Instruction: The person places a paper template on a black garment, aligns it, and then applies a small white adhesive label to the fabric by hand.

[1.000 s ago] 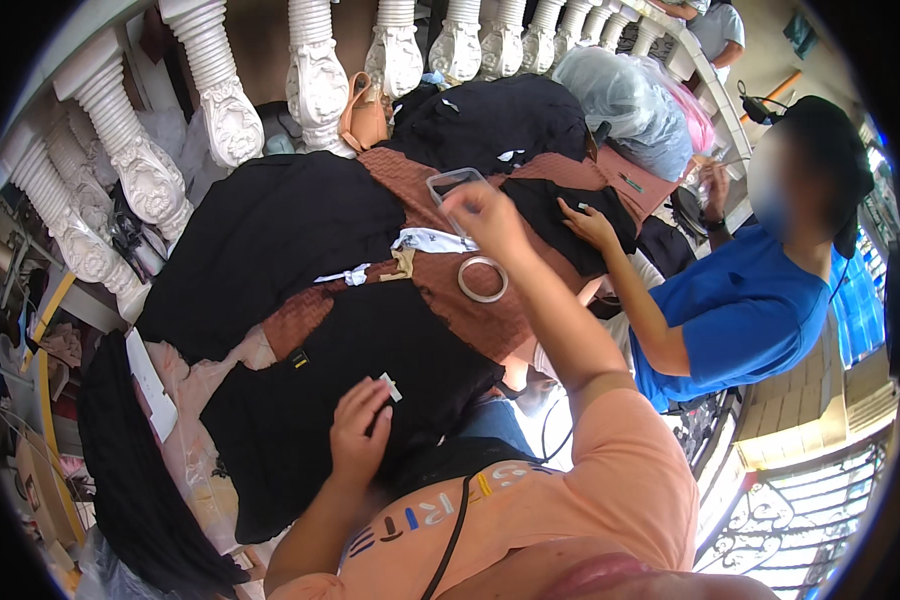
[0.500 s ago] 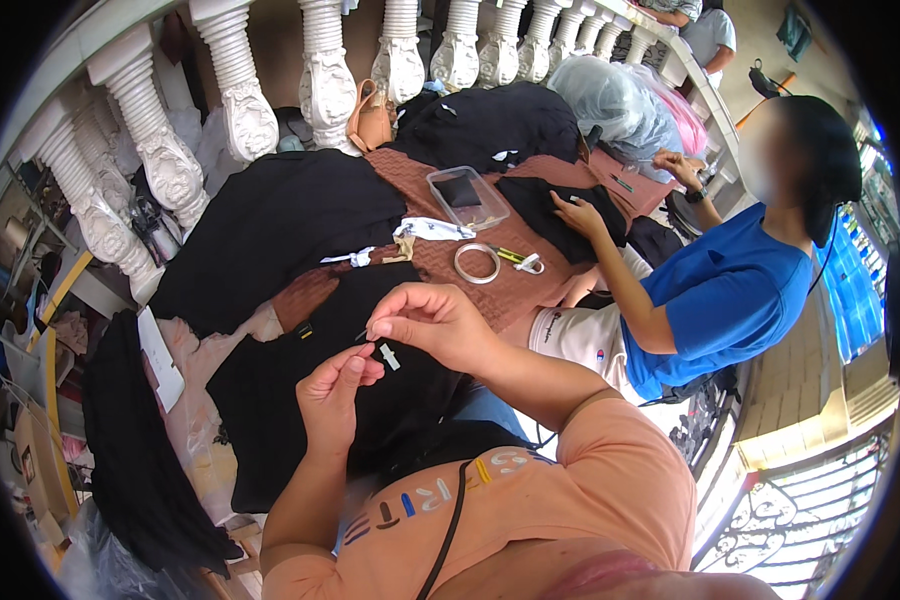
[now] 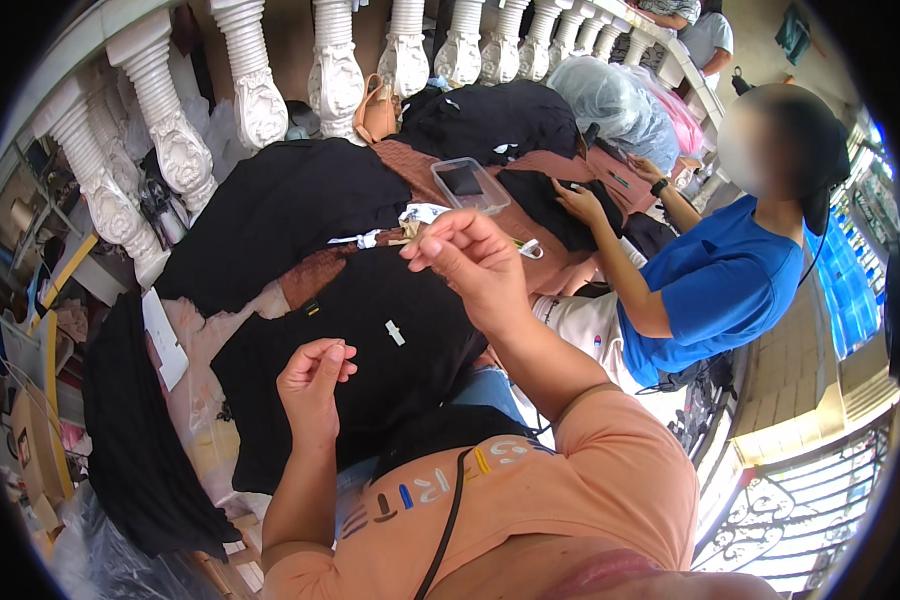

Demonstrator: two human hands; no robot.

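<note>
My left hand point(image 3: 315, 388) is raised over a black garment point(image 3: 360, 300), thumb and fingertips pinched together. Higher and to the right, my right hand point(image 3: 475, 268) also pinches, its thumb against the fingers. Whatever lies between either pair of fingertips is too small to make out. A small white tag point(image 3: 396, 333) lies on the black cloth between the hands. Beyond my right hand, a patterned white cloth strip point(image 3: 422, 212) is partly covered by it. A clear plastic box point(image 3: 470, 187) with something dark inside sits just past that.
At the right, a person in a blue shirt point(image 3: 735, 290) handles dark cloth point(image 3: 540, 205). More black garments point(image 3: 290, 210) cover the brown quilted cloth point(image 3: 410, 160). White balusters point(image 3: 335, 85) line the back. A tan bag point(image 3: 377, 112) and stuffed plastic bags point(image 3: 610, 100) stand along them.
My hands were close together at the fingertips and have moved apart. The right hand rose up and to the right, now hiding a tape roll; the left shifted slightly left.
</note>
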